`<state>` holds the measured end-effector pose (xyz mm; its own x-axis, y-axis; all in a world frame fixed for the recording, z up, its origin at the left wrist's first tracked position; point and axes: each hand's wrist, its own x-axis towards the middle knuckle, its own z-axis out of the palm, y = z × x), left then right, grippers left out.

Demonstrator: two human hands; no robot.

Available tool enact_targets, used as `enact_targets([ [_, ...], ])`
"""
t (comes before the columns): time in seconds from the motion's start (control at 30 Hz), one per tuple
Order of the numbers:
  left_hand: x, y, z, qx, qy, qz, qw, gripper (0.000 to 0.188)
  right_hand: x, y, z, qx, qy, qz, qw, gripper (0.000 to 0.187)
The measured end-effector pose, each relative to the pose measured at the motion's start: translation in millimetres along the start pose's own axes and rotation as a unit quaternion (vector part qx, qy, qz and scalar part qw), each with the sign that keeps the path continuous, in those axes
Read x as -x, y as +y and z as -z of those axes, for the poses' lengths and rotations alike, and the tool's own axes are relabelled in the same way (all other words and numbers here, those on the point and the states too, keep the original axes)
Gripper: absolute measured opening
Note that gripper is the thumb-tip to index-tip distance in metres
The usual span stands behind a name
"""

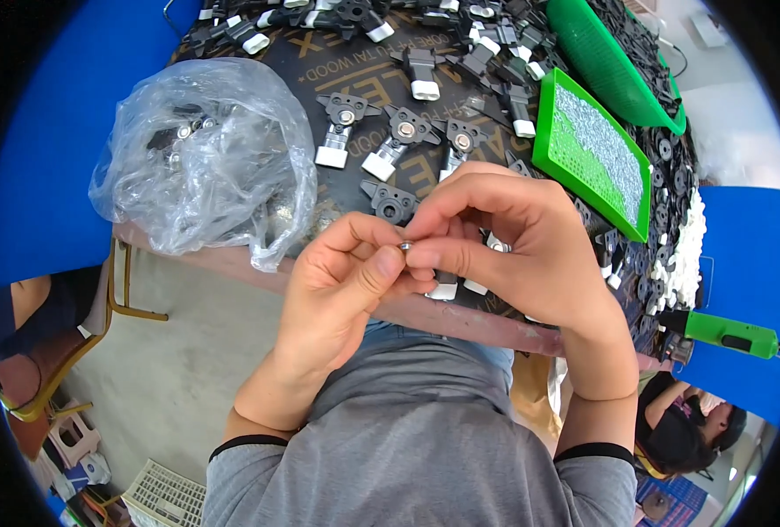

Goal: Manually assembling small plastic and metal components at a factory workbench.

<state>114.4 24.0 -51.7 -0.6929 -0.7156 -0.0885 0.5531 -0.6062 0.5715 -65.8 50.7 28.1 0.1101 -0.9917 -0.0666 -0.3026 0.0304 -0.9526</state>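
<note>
Above the table's near edge, my left hand (337, 281) and my right hand (517, 241) meet fingertip to fingertip. Both pinch a small shiny metal piece (405, 247); its exact kind is too small to make out. Just beyond my fingers lies a black winged plastic part (391, 203) with a round hole in its middle. A row of similar black assemblies with white ends (405, 132), each with a metal-coloured round centre, lies farther back. Other such pieces are partly hidden beneath my right hand.
A clear plastic bag (210, 158) holding dark parts sits left. At right are a green tray (543, 123) of small metal pieces, a green basket (596, 61), a white parts pile (688, 255) and a green power screwdriver (730, 334). Another person (684, 430) sits at lower right.
</note>
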Motion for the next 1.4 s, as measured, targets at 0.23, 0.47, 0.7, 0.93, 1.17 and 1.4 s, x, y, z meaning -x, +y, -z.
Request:
enact_targets([
  [0.23, 1, 28, -7, -0.537, 0.170, -0.353, 0.747, 0.018, 16, 14, 13, 0.074, 0.135, -0.045, 0.987, 0.005],
  [0.47, -38, 159, 70, -0.776, 0.265, -0.183, 0.542, 0.017, 28, 37, 10, 0.186, 0.062, -0.029, 0.980, 0.007],
  [0.7, -56, 154, 93, -0.789, 0.129, -0.142, 0.583, 0.021, 27, 36, 5, 0.257, 0.094, -0.002, 0.962, 0.008],
  [0.93, -53, 152, 86, -0.756, 0.185, -0.150, 0.610, 0.011, 29, 29, 10, 0.223, 0.153, -0.001, 0.963, 0.010],
  [1.17, -47, 160, 97, -0.709, 0.218, -0.197, 0.641, 0.009, 39, 26, 17, 0.182, 0.200, -0.046, 0.962, 0.009],
  [1.4, -47, 162, 102, -0.703, 0.236, -0.201, 0.641, 0.016, 58, 38, 20, 0.121, 0.252, -0.095, 0.955, 0.007],
])
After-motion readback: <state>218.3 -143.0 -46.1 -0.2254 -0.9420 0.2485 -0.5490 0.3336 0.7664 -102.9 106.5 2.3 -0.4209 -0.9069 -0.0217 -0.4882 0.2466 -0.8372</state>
